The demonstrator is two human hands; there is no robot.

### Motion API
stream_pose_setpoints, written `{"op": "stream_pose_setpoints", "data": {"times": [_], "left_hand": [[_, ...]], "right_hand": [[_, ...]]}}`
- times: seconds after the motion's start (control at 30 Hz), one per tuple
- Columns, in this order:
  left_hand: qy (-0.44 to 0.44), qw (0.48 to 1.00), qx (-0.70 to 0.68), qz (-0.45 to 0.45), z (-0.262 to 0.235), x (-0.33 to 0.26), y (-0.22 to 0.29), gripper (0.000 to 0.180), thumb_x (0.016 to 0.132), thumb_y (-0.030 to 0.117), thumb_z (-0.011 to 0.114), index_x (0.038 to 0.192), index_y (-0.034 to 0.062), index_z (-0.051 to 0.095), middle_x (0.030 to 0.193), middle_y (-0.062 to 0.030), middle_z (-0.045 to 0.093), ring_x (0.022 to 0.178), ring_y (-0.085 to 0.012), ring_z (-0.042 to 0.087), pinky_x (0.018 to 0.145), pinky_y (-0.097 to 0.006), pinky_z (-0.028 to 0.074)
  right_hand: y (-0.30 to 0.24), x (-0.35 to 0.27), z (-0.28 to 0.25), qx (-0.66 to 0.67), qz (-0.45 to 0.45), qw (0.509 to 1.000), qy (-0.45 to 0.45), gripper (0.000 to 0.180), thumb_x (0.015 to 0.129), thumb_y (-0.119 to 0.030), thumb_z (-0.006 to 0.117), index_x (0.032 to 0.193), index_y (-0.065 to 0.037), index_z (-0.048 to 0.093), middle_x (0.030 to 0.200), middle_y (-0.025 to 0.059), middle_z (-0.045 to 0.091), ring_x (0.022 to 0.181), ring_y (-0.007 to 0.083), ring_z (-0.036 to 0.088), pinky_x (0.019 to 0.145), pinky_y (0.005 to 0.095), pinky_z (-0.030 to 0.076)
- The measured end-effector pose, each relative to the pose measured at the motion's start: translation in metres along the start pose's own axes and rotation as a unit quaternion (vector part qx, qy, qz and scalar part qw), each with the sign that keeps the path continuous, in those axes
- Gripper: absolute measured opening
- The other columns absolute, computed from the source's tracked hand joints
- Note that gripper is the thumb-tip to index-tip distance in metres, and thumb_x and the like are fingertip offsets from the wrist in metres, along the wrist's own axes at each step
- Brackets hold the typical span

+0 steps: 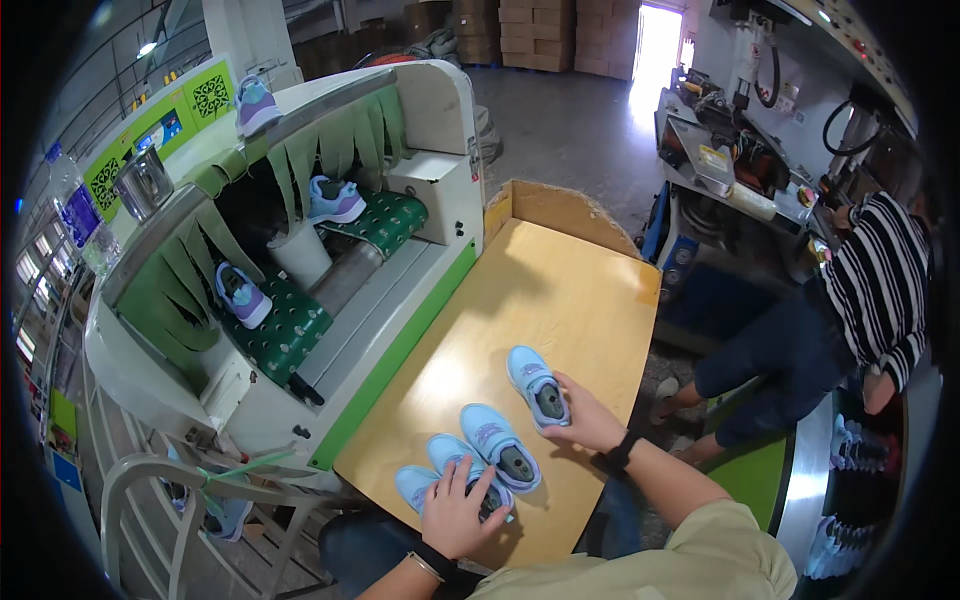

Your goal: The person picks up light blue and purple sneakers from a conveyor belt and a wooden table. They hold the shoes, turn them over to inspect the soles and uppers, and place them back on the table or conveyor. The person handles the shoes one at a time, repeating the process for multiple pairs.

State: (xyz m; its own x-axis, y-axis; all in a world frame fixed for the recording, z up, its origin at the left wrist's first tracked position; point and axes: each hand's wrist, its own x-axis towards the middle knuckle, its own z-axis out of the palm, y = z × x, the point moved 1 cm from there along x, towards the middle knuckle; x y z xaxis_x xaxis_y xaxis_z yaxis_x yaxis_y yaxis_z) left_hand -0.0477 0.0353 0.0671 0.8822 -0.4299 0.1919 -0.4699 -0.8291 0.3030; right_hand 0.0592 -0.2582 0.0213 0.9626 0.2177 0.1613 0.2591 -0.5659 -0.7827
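Note:
My right hand [590, 418] grips a light blue sneaker [524, 366] by its heel end, at the right of a wooden table. The sneaker's toe points away from me. Three more light blue sneakers lie close together nearer to me: one [482, 425], a second [443, 446] and a third [411, 484], their toes also pointing away. My left hand [460, 512] lies over the nearer two with its fingers spread, touching them and covering part of their openings. Whether its fingertips hold a sneaker, I cannot tell.
Left of the table [560, 275] stands a machine with green strip curtains [290, 190]; two blue and purple sneakers [243, 297] sit on its green belts. A bottle [80, 210] and a metal cup [145, 185] stand on top. At right, a person in stripes [880, 275] works near shoe racks.

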Motion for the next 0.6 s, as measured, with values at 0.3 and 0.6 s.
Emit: {"op": "stream_pose_setpoints", "data": {"times": [0.3,0.6], "left_hand": [[0.023,1.0,-0.011,-0.011,-0.002,-0.006,0.0,0.064,0.084,0.053,0.071,0.138,0.021,0.062,0.148,-0.0181,0.049,0.133,-0.038,0.05,0.101,-0.052,0.038],[0.01,1.0,-0.022,-0.005,-0.002,-0.007,0.002,0.064,0.083,0.053,0.072,0.138,0.0194,0.062,0.148,-0.0181,0.048,0.134,-0.038,0.047,0.103,-0.052,0.037]], "right_hand": [[-0.016,0.007,0.034,0.145,0.089,0.983,0.063,0.081,0.083,-0.012,0.075,0.15,-0.001,0.031,0.137,0.0251,0.05,0.131,0.0338,0.051,0.11,0.0391,0.042],[-0.023,-0.05,0.054,0.098,0.046,0.988,0.107,0.075,0.079,-0.015,0.078,0.144,-0.004,0.043,0.137,0.023,0.05,0.13,0.0398,0.048,0.112,0.0456,0.04]]}}
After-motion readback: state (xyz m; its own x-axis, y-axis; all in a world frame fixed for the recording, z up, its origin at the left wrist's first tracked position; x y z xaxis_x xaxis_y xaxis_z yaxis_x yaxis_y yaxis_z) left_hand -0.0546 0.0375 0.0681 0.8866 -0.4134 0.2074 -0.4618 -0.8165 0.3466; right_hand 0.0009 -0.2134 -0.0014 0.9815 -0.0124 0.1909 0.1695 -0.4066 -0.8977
